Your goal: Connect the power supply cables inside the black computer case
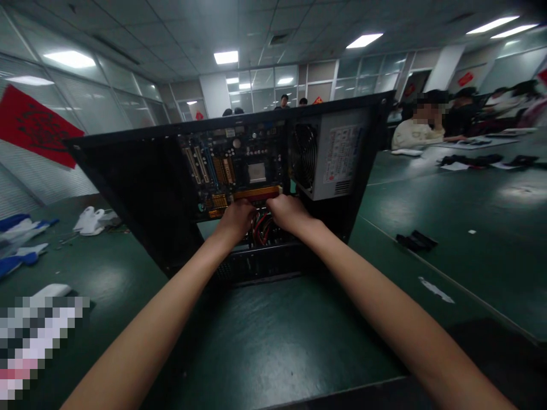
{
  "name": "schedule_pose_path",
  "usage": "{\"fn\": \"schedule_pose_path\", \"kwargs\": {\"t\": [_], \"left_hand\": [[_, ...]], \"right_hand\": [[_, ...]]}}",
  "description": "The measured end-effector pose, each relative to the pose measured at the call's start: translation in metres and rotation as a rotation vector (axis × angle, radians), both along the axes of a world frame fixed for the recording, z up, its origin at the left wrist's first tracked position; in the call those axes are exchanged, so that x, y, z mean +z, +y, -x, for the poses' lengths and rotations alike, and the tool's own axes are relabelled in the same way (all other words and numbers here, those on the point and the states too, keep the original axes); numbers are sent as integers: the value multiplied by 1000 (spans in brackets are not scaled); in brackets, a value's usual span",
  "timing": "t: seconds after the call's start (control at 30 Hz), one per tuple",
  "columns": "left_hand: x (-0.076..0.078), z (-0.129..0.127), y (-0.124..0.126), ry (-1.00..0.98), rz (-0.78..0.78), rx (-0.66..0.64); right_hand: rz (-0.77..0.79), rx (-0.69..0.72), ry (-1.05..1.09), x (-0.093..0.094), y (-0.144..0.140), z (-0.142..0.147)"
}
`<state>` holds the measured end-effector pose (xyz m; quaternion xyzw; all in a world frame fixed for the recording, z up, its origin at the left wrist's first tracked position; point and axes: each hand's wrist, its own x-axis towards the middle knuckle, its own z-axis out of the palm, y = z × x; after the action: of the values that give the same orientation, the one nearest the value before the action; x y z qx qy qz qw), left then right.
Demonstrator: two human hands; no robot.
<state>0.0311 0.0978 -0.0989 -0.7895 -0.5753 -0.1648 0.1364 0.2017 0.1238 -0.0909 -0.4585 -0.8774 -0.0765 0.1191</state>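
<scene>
An open black computer case [128,176] stands on the table in front of me. Inside it are a motherboard [245,151] and, at the upper right, a grey power supply [337,156] with a round fan grille. Both my hands reach into the lower middle of the case. My left hand [240,216] is closed just below the memory slots [256,194], and my right hand [289,210] is closed beside it. A bundle of red and dark cables [261,228] hangs between and below them. My fingertips are hidden, so what they pinch does not show.
The green table [252,336] stretches to both sides. At left lie a white plastic bag [92,221] and blue and white wrappings [19,242]. Black pieces [416,241] and a white scrap [436,290] lie at right. Several people sit farther back, one in a light top [416,131].
</scene>
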Motion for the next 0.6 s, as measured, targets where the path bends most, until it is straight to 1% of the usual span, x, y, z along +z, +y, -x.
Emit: {"fn": "schedule_pose_path", "kwargs": {"t": [0.17,0.37,0.5,0.6], "left_hand": [[2,-1,-2,21,1,24],[4,1,-1,5,-5,2],[3,3,0,8,10,2],[1,6,1,-49,0,8]], "right_hand": [[14,4,3,3,0,1],[34,-18,-49,8,-5,3],[20,-5,-32,9,-5,4],[10,4,-5,8,-5,4]]}}
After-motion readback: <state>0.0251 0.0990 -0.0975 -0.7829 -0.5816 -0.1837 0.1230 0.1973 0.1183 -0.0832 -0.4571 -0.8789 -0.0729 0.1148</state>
